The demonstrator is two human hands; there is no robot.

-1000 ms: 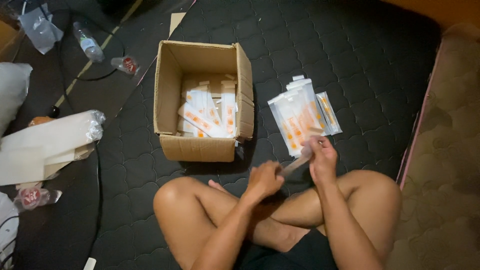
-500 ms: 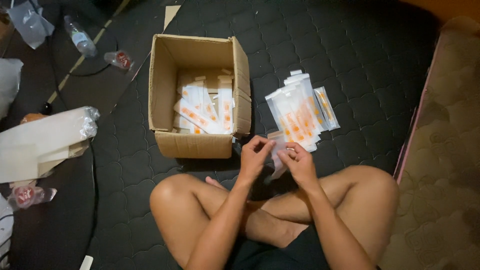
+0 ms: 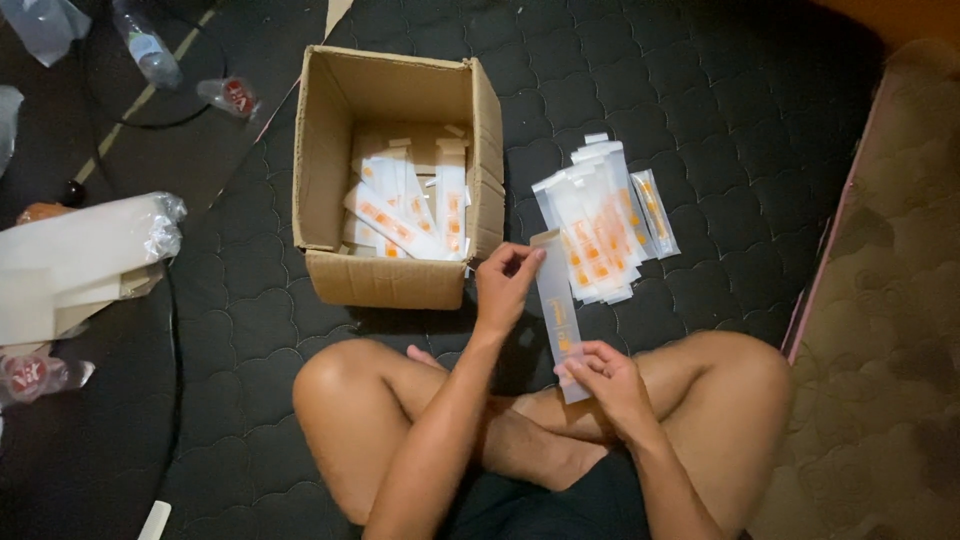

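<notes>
I sit cross-legged on a dark quilted mat and hold a long, narrow clear sleeve [image 3: 556, 305] with orange print between both hands. My left hand [image 3: 505, 285] pinches its far end, and my right hand [image 3: 603, 375] grips its near end above my shin. Just beyond the sleeve lies a fanned pile of the same white and orange packets [image 3: 598, 220]. An open cardboard box [image 3: 325, 170] to the left of my hands holds several more packets [image 3: 410, 205].
A wrapped white bundle [image 3: 80, 260] lies at the left edge. Plastic bottles [image 3: 145, 45] and a small crumpled wrapper [image 3: 228, 97] lie at the far left on the floor. A patterned brown carpet [image 3: 880, 330] borders the mat on the right.
My hands came together in front of me, then spread apart along the sleeve. The sleeve is now stretched out lengthwise between them, with my left hand moved to its far end.
</notes>
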